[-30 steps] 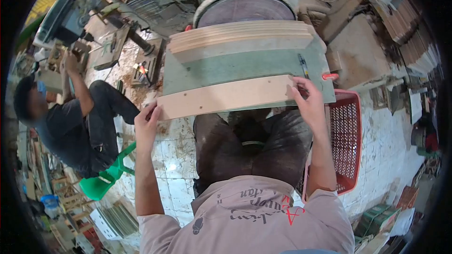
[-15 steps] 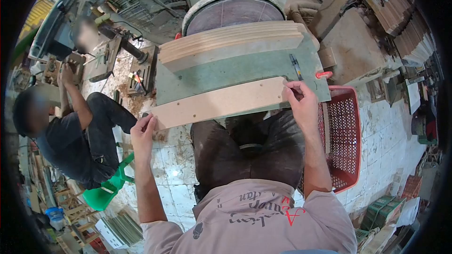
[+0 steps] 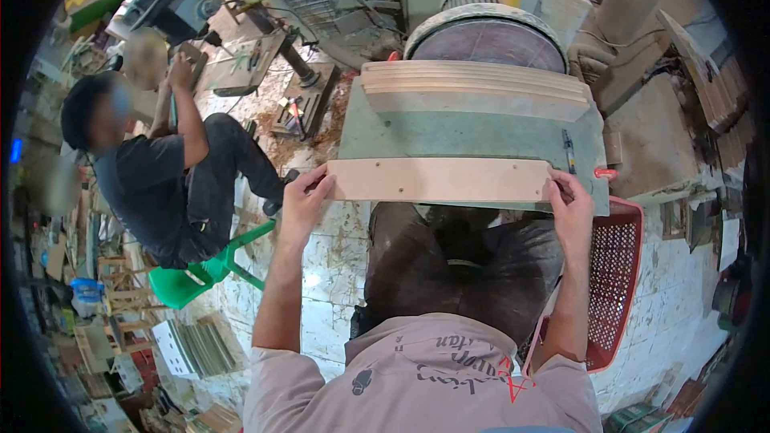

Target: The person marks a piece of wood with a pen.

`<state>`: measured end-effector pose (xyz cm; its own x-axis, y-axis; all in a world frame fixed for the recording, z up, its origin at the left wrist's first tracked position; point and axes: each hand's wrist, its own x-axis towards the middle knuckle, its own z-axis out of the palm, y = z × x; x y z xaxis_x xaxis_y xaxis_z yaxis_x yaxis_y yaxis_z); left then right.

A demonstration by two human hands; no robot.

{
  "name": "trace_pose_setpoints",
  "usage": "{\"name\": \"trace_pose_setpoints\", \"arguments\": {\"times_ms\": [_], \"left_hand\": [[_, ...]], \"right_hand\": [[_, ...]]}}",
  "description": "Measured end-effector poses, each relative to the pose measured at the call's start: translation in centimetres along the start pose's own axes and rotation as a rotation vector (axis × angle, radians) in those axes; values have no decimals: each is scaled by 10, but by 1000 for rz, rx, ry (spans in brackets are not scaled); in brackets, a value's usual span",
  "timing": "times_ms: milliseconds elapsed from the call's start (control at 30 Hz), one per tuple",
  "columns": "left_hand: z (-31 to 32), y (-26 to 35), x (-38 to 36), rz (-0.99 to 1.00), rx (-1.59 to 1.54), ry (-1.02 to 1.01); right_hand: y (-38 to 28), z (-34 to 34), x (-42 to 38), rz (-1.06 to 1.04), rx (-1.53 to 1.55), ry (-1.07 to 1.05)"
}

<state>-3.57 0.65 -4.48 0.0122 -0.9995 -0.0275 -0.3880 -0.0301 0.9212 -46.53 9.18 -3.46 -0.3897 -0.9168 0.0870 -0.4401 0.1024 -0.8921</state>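
A flat wooden board [image 3: 441,180] with several small dark holes lies level across the front edge of the green work table [image 3: 473,135]. My left hand [image 3: 308,192] pinches its left end between thumb and fingers. At the other end, my right hand [image 3: 571,196] grips the right corner in the same way. Behind the board, a stack of similar boards [image 3: 477,90] rests on the table, in front of the round disc sander [image 3: 493,42]. A pen [image 3: 569,151] lies on the table beyond my right hand.
A red plastic basket [image 3: 616,289] stands on the floor to the right of my legs. To the left, a co-worker [image 3: 148,184] sits on a green stool [image 3: 188,279], near a metal stand [image 3: 309,96]. A red clamp handle [image 3: 606,174] juts from the table's right edge.
The board has gone from slanting, left end lower, to nearly level across the table edge. Both hands keep their hold on its ends. The head view has shifted, moving the scene rightward.
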Motion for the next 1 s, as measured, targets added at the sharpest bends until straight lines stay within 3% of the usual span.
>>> {"name": "trace_pose_setpoints", "arguments": {"times_ms": [467, 667, 733, 1000], "left_hand": [[2, 2, -1, -31, -161, -22], [-4, 12, -2, 14, 58, -3], [-3, 17, -2, 53, 158, 37], [-4, 19, -2, 45, 180, 43]], "right_hand": [[14, -5, 7, 0, -39, -73], [10, -6, 5, 26, -71, -59], [9, -7, 5, -103, -139, -59], [15, -8, 7, -156, -183, -42]]}}
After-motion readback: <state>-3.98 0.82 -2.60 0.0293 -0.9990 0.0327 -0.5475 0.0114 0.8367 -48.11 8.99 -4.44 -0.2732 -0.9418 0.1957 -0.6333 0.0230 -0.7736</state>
